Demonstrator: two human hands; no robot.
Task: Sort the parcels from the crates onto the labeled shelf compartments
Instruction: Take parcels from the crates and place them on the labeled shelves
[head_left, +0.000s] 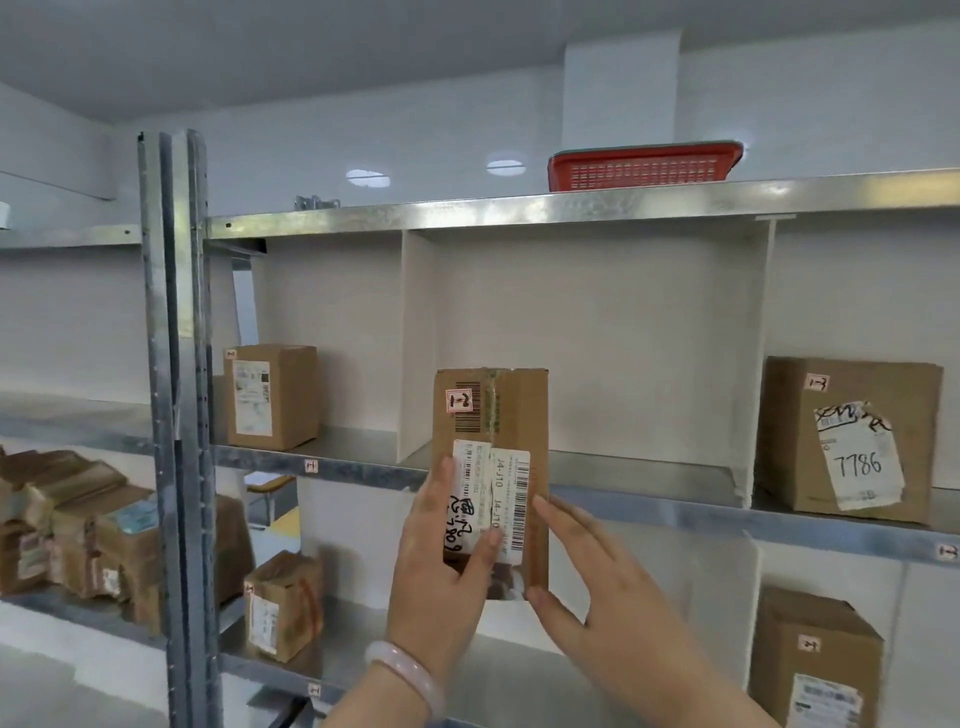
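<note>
I hold a tall brown cardboard parcel (517, 415) upright in front of the middle compartment (634, 475) of the upper metal shelf. A small sticker on it reads 1-2, and a white shipping label covers its lower front. My left hand (441, 566) grips its left side, with the thumb across the label. Along its right edge and lower corner lie the straight fingers of my right hand (592, 587). The parcel's bottom hangs below the shelf's front edge. The middle compartment behind it holds nothing.
A parcel (272, 397) stands in the left compartment above a 1-1 tag (310, 466). Another parcel marked 1-3 (852, 436) fills the right one. Lower shelf parcels (283, 605) (815, 660), a stack of parcels (78, 530) at left, a steel upright (176, 415) and a red basket (644, 166) on top.
</note>
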